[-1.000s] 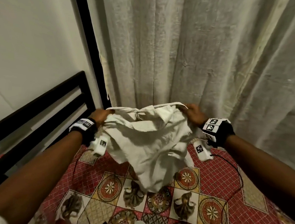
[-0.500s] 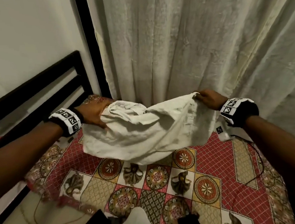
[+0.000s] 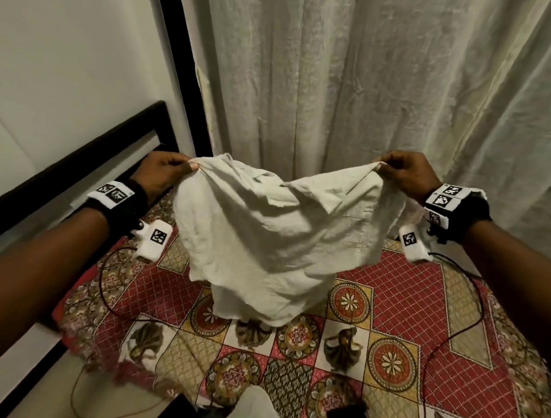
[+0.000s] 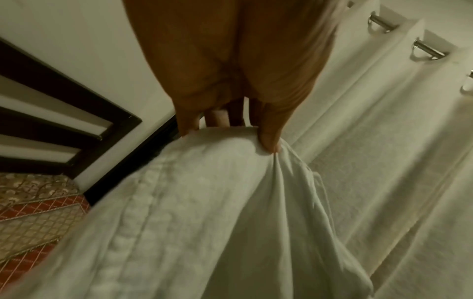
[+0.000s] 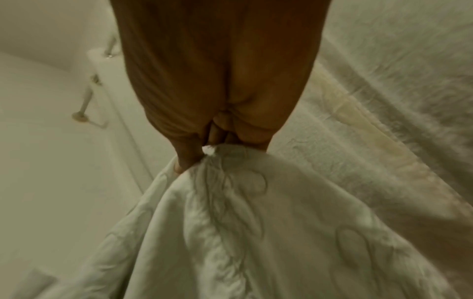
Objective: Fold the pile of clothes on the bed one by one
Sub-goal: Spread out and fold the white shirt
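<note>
Change: both hands now level, the white garment [image 3: 275,241] stretched wider between them than half a second ago.
Head: left hand [image 3: 161,175] and right hand [image 3: 405,176] each pinch a top corner; the hem hangs just above the patterned bedspread [image 3: 423,319], open bed all round, curtain [image 3: 360,83] close behind.
Left wrist: thumb and fingers [image 4: 267,131] curled over bunched cloth; headboard [image 4: 64,113] shows beside it.
Right wrist: fingertips [image 5: 187,159] nip a gathered edge; embroidery is visible only here.
</note>
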